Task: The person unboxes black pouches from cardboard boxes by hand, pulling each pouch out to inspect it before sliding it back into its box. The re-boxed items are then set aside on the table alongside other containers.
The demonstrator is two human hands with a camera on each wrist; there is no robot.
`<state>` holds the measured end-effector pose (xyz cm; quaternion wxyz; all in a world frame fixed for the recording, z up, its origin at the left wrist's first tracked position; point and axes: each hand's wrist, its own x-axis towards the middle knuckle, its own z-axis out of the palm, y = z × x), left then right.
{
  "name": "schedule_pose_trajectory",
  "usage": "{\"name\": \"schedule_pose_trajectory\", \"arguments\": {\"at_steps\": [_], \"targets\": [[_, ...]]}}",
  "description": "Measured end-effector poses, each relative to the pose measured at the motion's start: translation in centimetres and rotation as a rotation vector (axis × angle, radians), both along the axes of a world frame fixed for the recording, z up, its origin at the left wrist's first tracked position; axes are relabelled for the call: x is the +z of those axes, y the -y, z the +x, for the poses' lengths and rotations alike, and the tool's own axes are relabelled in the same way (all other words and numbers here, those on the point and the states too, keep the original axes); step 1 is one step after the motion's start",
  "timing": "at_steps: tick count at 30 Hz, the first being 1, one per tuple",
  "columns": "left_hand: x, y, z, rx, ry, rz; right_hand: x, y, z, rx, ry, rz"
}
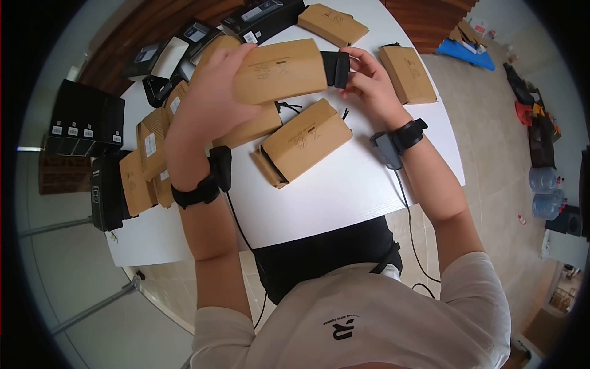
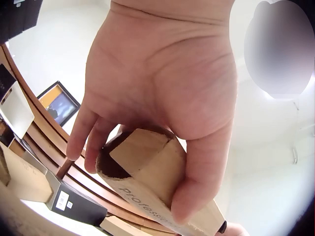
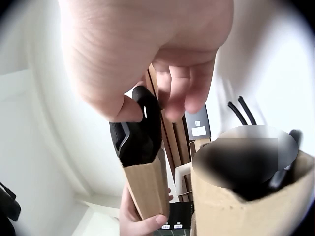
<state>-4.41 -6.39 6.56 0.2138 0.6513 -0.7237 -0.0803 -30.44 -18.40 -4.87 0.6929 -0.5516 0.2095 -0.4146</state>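
Note:
A brown cardboard box (image 1: pixel 279 72) is held up above the table, gripped by my left hand (image 1: pixel 212 92), thumb on one side and fingers on the other in the left wrist view. Out of its right end sticks a black item (image 1: pixel 335 69). My right hand (image 1: pixel 375 86) pinches that black item (image 3: pixel 142 123) between thumb and fingers. The rest of the item is hidden in the box. Below lies another brown box (image 1: pixel 307 141) with a flap at its left end.
Brown boxes (image 1: pixel 138 184) and black boxes (image 1: pixel 107 190) are piled on the left. More black boxes (image 1: pixel 261 21) stand at the back, with a brown box (image 1: pixel 332 24) beside them. Another brown box (image 1: pixel 409 74) lies at the right edge of the white table (image 1: pixel 319 209).

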Motion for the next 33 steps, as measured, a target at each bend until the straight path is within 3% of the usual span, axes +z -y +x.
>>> {"name": "schedule_pose_trajectory", "arguments": {"at_steps": [2,5,12,14,18,20,23,33], "targets": [[-0.2,0.1,0.6,-0.016,0.000,-0.038,-0.1,0.7,-0.2,0.113,0.119,0.114],[0.0,0.0,0.1,-0.016,0.008,-0.042,0.7,-0.3,0.1,0.131,0.260,0.269],[-0.6,0.1,0.5,-0.004,0.014,-0.046,-0.1,-0.2,0.4,0.223,0.099,0.097],[-0.6,0.1,0.8,0.000,0.011,-0.053,0.5,-1.0,0.8,0.153,-0.033,-0.084],[-0.4,0.2,0.9,-0.011,0.000,-0.018,0.6,-1.6,0.9,0.133,-0.109,-0.141],[-0.4,0.1,0.6,-0.008,0.003,-0.005,0.8,-1.8,1.0,0.035,-0.147,-0.242],[-0.3,0.1,0.6,0.003,0.002,0.033,-0.1,-1.1,0.8,-0.009,-0.060,-0.160],[-0.4,0.1,0.9,-0.015,-0.008,0.039,0.6,-1.3,0.5,-0.040,-0.110,-0.101]]}}
